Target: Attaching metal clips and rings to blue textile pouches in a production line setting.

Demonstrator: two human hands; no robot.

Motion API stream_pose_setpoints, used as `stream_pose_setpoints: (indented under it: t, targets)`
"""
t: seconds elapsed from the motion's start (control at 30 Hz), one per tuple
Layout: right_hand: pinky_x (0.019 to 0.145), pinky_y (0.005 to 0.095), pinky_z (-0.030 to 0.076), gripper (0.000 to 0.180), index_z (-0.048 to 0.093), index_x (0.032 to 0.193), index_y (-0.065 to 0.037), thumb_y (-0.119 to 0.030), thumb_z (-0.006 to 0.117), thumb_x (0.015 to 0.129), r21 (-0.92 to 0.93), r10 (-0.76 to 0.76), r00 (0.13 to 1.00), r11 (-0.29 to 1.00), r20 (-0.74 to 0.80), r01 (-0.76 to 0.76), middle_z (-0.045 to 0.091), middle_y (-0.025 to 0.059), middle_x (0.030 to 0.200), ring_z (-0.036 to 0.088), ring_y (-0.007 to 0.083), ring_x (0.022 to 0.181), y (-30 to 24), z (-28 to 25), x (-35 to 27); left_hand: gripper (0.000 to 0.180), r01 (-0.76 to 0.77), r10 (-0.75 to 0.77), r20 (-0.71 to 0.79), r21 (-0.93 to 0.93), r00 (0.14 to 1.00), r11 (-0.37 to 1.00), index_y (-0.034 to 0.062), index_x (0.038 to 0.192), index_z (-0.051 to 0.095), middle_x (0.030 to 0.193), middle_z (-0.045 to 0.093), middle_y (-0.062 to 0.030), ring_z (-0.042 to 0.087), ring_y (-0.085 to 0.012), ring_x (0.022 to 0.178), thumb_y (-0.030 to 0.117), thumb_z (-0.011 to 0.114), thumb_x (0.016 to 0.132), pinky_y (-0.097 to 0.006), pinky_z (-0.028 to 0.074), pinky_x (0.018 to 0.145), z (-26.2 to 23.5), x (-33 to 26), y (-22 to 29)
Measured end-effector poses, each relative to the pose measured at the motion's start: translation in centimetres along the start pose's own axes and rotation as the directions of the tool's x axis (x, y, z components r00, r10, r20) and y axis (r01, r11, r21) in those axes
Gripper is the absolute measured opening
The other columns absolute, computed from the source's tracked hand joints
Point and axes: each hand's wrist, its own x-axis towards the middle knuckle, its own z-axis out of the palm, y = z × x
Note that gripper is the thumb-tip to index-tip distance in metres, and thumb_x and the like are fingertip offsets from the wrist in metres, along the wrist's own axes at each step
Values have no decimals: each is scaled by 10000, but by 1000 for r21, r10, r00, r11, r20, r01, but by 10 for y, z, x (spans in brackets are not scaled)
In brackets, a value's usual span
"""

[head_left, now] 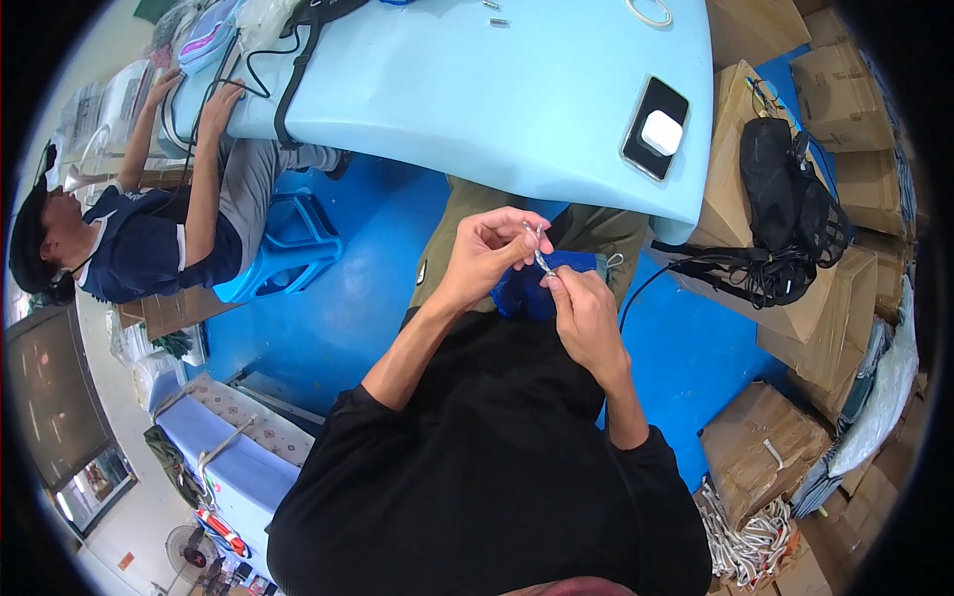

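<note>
A thin grey-and-white cord (543, 262) is stretched over my lap between my two hands. My left hand (494, 252) pinches its upper part between thumb and fingers. Lower down and to the right, my right hand (584, 306) is closed on the same cord, thumb on top. Beneath the hands, a blue mesh fabric piece (517, 298) lies on my lap, partly hidden by them. A small pale loop (615, 260) sticks out beyond the right hand; whether it belongs to the cord I cannot tell.
Ahead is a light-blue covered table (477, 89) with a phone (646, 149) under a white case (662, 132). Cardboard boxes (845, 94) and a black bag (770, 189) stand right. At left, a person (159, 228) sits on a blue stool (288, 248). White ropes (750, 546) lie lower right.
</note>
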Motion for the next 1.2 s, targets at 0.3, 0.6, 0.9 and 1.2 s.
stream_pose_setpoints:
  t: [0.3, 0.6, 0.9, 1.2]
  targets:
    - [693, 473, 430, 239, 602, 846, -18, -164, 580, 1034, -11, 30, 999, 1000, 29, -29, 623, 161, 738, 584, 393, 707, -3, 1, 8, 234, -64, 62, 17, 156, 998, 986, -17, 1203, 718, 990, 726, -61, 638, -88, 878, 120, 695, 1015, -250, 525, 784, -2, -3, 22]
    - [618, 351, 509, 152, 684, 1051, -11, -146, 617, 1032, 357, 207, 978, 916, -29, -183, 656, 117, 756, 666, 216, 665, -11, 0, 14, 72, -62, 57, 27, 293, 998, 954, -66, 984, 752, 1017, 742, -128, 684, -150, 875, -10, 721, 951, -284, 567, 790, -7, -5, 19]
    - [672, 334, 504, 154, 695, 1000, 34, -93, 610, 1024, 392, 143, 990, 911, -17, -125, 716, 133, 860, 649, 211, 716, -3, -14, 43, 112, -227, 157, 163, 731, 974, 644, -52, 1043, 757, 965, 747, -124, 722, -178, 867, -32, 705, 946, -299, 578, 747, -8, 14, 50]
    - [793, 346, 559, 183, 691, 1144, 16, -35, 561, 1026, 438, 121, 986, 897, -114, -59, 766, 134, 982, 741, 276, 906, -10, -19, 44, 102, -225, 197, 112, 589, 974, 776, -55, 1029, 727, 896, 696, -97, 665, -147, 811, 22, 673, 989, -293, 528, 726, -11, 31, 15]
